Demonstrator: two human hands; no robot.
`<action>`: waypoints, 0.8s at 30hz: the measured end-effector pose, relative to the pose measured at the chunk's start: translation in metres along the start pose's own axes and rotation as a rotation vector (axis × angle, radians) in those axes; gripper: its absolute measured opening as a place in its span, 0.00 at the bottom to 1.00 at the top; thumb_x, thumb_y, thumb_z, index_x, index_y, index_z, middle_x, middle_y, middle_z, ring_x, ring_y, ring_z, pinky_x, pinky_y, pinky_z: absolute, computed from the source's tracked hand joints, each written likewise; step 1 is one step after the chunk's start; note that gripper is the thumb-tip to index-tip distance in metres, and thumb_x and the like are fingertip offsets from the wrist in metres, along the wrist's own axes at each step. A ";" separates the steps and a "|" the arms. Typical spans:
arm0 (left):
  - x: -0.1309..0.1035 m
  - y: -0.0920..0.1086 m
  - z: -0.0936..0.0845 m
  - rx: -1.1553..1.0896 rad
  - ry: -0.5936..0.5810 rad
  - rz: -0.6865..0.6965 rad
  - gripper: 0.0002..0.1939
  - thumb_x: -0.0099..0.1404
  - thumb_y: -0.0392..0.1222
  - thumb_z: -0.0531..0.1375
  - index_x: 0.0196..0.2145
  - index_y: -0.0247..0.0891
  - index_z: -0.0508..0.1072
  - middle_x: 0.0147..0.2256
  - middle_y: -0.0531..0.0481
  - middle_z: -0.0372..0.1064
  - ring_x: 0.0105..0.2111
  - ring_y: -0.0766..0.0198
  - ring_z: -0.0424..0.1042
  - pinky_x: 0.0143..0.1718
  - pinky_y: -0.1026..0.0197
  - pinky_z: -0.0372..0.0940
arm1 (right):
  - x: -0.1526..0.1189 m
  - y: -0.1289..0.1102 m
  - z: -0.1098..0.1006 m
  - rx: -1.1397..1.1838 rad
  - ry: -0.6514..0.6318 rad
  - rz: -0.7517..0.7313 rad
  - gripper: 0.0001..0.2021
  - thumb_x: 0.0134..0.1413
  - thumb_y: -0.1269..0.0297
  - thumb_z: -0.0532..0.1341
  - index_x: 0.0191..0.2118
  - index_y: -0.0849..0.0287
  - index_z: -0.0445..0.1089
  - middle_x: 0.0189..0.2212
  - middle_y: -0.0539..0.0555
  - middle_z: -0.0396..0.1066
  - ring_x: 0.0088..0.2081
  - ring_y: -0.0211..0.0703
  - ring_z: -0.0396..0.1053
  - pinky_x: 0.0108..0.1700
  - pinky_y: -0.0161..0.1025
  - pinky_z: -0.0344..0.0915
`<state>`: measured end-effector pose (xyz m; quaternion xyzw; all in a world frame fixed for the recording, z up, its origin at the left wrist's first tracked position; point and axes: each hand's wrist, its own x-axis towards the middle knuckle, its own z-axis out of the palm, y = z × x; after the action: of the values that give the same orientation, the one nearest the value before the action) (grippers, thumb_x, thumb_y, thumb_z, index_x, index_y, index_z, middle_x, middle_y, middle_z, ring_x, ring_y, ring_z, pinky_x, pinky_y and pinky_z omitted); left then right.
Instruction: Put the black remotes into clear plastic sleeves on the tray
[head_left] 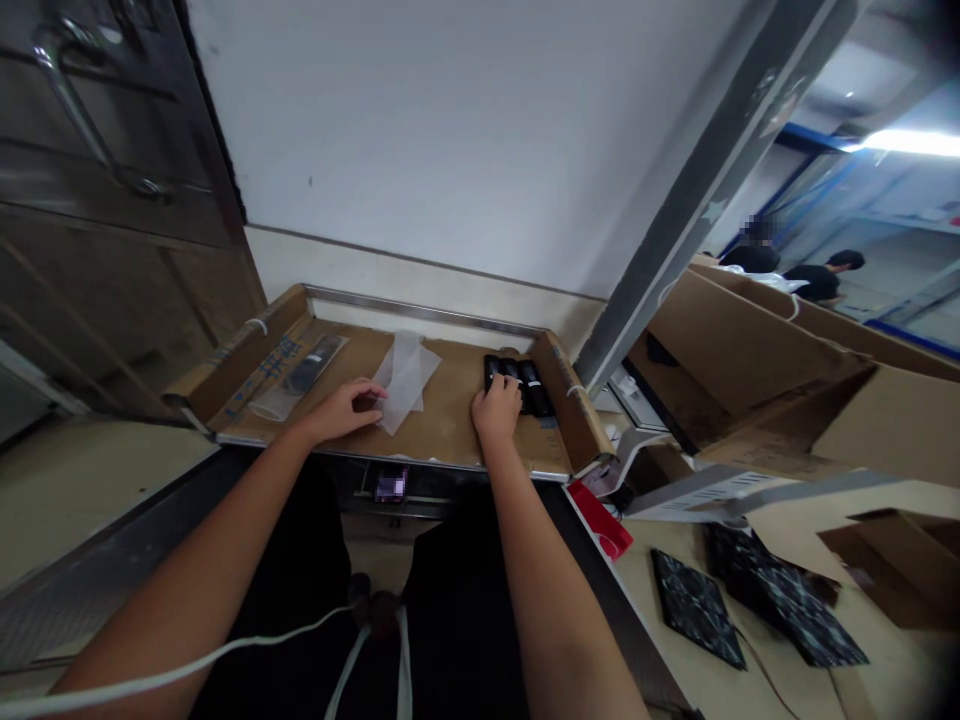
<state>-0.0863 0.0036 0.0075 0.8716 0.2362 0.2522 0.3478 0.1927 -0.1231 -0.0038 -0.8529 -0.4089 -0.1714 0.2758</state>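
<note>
The left hand (346, 412) is held with fingers parted at the cloudy plastic (405, 382), best handled lightly. The right hand (498, 408) is curled over black pieces (537, 395), right in the tray (454, 405); grip cannot be told.

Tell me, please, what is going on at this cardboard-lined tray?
A person is working at the cardboard-lined tray with both hands. The left hand, thumb and fingers apart, is at the edge of some translucent plastic sheets or bags. The right hand is on a row of black items at the tray's right end; its grip is unclear. A clear bag with something dark inside lies toward the left end.
</note>
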 end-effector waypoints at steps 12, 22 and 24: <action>-0.001 0.002 0.002 -0.018 0.000 -0.004 0.18 0.58 0.49 0.64 0.44 0.38 0.75 0.39 0.48 0.69 0.39 0.61 0.67 0.43 0.57 0.63 | 0.001 0.015 0.010 0.392 0.019 -0.072 0.26 0.45 0.74 0.60 0.54 0.63 0.65 0.52 0.64 0.59 0.54 0.50 0.62 0.61 0.46 0.59; -0.002 -0.001 0.002 -0.020 -0.073 0.068 0.23 0.55 0.52 0.68 0.47 0.41 0.75 0.49 0.45 0.66 0.49 0.55 0.67 0.53 0.52 0.62 | -0.005 0.009 0.012 0.272 0.046 -0.116 0.28 0.43 0.73 0.59 0.55 0.66 0.64 0.57 0.69 0.56 0.59 0.58 0.57 0.61 0.53 0.57; -0.002 0.000 0.003 -0.004 -0.072 0.087 0.22 0.56 0.52 0.68 0.46 0.42 0.76 0.49 0.45 0.66 0.50 0.55 0.67 0.55 0.52 0.61 | -0.005 0.009 0.013 0.262 0.026 -0.115 0.27 0.45 0.74 0.59 0.55 0.67 0.65 0.58 0.70 0.57 0.59 0.58 0.57 0.61 0.53 0.57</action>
<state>-0.0864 0.0014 0.0048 0.8889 0.1849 0.2362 0.3463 0.1971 -0.1228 -0.0195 -0.7824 -0.4723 -0.1431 0.3800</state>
